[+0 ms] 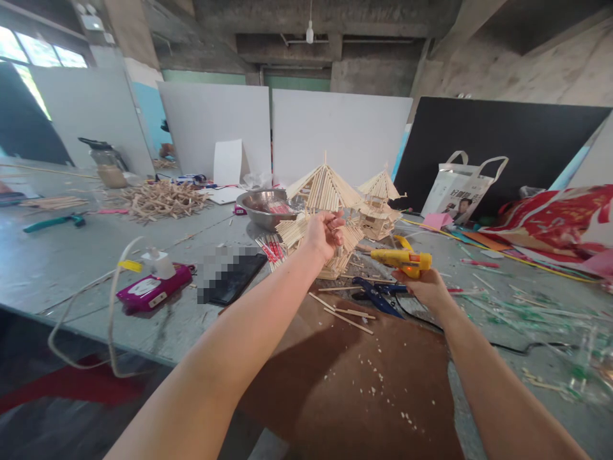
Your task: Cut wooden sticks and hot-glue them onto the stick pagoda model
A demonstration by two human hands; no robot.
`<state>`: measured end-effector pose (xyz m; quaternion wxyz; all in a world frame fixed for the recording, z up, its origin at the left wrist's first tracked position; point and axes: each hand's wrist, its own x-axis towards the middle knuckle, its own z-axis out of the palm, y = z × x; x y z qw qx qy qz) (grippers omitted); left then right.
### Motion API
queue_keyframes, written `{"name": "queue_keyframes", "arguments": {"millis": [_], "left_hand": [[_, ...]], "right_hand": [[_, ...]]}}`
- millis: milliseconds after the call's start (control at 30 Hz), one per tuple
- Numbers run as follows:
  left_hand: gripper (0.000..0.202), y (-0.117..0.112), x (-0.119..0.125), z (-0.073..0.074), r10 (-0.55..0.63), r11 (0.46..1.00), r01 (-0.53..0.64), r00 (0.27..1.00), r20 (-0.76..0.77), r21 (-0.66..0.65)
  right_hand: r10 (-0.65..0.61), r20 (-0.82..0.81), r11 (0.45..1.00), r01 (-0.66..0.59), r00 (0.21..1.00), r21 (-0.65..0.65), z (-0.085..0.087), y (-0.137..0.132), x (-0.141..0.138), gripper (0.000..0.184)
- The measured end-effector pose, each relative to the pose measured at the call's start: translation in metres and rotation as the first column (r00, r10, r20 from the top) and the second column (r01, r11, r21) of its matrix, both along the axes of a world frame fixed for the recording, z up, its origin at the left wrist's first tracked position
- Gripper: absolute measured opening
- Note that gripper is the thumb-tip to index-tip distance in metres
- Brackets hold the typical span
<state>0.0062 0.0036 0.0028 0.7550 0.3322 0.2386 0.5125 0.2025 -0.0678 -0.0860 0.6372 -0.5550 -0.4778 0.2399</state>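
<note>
My right hand [425, 291] is wrapped round a yellow glue gun [400, 259], whose nozzle points left at a model pavilion [323, 185] made of thin wooden sticks. In front of the pavilion's lower roof is my left hand [324, 235], its fingers curled closed; whatever they may hold is too small to make out. My left hand and forearm hide part of the model. Behind it to the right stands a second, smaller stick pavilion [380, 201]. Blue-handled pliers [376, 297] and several loose sticks [348, 319] lie below the hands.
A brown board [364, 383] covers the near table. To the left are a phone [234, 278], a purple power strip [156, 287] with a white cable, and a stick pile [163, 199]. A metal bowl [263, 207] sits behind. Green-clear plastic scraps [527, 319] and a white bag [457, 185] are rightward.
</note>
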Motion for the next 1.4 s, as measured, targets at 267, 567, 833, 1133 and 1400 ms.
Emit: {"name": "queue_keyframes", "arguments": {"millis": [267,567,833,1133,1400], "left_hand": [[0.010,-0.005,-0.001,-0.015,-0.013,1.000,0.014,0.992,-0.129,0.007],[0.022,-0.024,-0.015,-0.041,0.125,0.941,0.029,0.896,-0.426,0.337],[0.026,-0.033,-0.019,-0.069,0.424,0.669,0.428,0.452,-0.785,0.608],[0.018,-0.044,-0.028,-0.098,0.578,0.503,0.694,0.174,-0.798,0.515],[0.024,-0.029,0.020,-0.071,0.594,0.422,0.670,0.304,-0.744,0.611]], "right_hand": [[-0.004,-0.044,0.996,0.001,0.999,-0.087,0.002,-0.004,0.002,0.037],[-0.169,-0.019,0.985,0.168,0.985,-0.029,-0.004,0.003,0.024,0.030],[-0.331,-0.193,0.942,0.337,0.924,-0.003,-0.005,0.003,0.034,0.033],[-0.303,-0.286,0.949,0.317,0.909,0.002,-0.010,0.007,0.037,0.034],[-0.311,-0.258,0.949,0.314,0.915,-0.030,-0.017,0.010,0.037,0.031]]}}
